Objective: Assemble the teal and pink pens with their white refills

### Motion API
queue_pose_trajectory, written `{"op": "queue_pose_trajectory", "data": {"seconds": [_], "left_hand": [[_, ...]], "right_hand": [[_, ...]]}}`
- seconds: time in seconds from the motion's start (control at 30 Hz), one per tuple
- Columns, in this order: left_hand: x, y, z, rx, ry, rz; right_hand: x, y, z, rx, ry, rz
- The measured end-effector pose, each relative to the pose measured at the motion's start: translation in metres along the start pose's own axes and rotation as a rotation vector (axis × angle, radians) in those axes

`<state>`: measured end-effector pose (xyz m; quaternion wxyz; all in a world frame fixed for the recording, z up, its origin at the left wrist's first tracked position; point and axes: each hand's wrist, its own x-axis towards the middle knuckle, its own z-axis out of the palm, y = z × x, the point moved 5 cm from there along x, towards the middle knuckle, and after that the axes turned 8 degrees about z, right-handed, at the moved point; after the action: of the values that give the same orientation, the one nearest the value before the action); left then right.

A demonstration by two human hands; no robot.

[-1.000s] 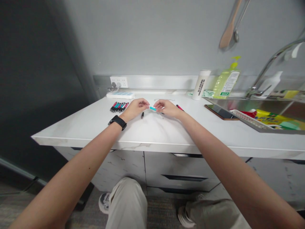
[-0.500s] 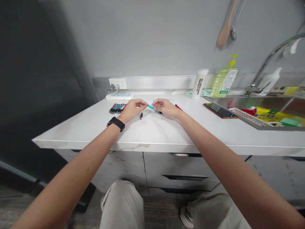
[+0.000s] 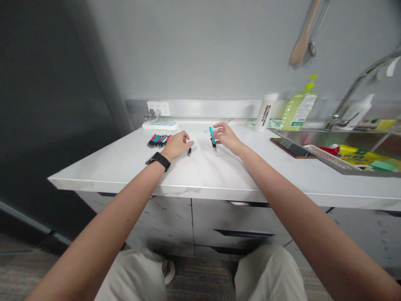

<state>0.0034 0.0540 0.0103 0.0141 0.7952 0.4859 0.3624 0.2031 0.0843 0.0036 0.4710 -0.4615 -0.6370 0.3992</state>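
- Right now, the right hand (image 3: 226, 138) is mostly closed, with its fingertips pinching a teal marker (image 3: 212, 137) that stands nearly upright, its black end downward, just above the counter.
- The left hand (image 3: 178, 145) lies palm down on the counter, loosely open and holding nothing. A black sports watch (image 3: 159, 161) circles its wrist.
- A small black marker cap (image 3: 189, 151) lies just beside the left fingertips, between the two hands, though it is too small to identify for certain.
- A neat row of pink-and-teal markers (image 3: 158, 141) lies to the left of the left hand, well apart from the teal marker.
- The white marble-look countertop (image 3: 200, 184) bears a pale tray (image 3: 160, 126) against the wall, below a wall socket (image 3: 158, 108).
- Further right stand a white tumbler (image 3: 266, 112) and a green soap pump bottle (image 3: 300, 112). A smartphone (image 3: 292, 147) lies beside a steel sink (image 3: 328, 140), and a curved chrome faucet (image 3: 346, 98) rises behind it.
- A wooden spoon (image 3: 303, 46) hangs on the grey wall.
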Motion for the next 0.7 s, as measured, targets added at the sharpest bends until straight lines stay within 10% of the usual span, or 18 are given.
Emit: {"op": "queue_pose_trajectory", "data": {"seconds": [0.33, 0.7], "left_hand": [[-0.004, 0.001, 0.014, -0.057, -0.181, 0.045], [-0.006, 0.010, 0.016, -0.506, -0.276, -0.068]], "right_hand": [[0.000, 0.016, -0.014, -0.737, 0.127, 0.153], [-0.007, 0.002, 0.003, -0.952, 0.040, -0.039]]}}
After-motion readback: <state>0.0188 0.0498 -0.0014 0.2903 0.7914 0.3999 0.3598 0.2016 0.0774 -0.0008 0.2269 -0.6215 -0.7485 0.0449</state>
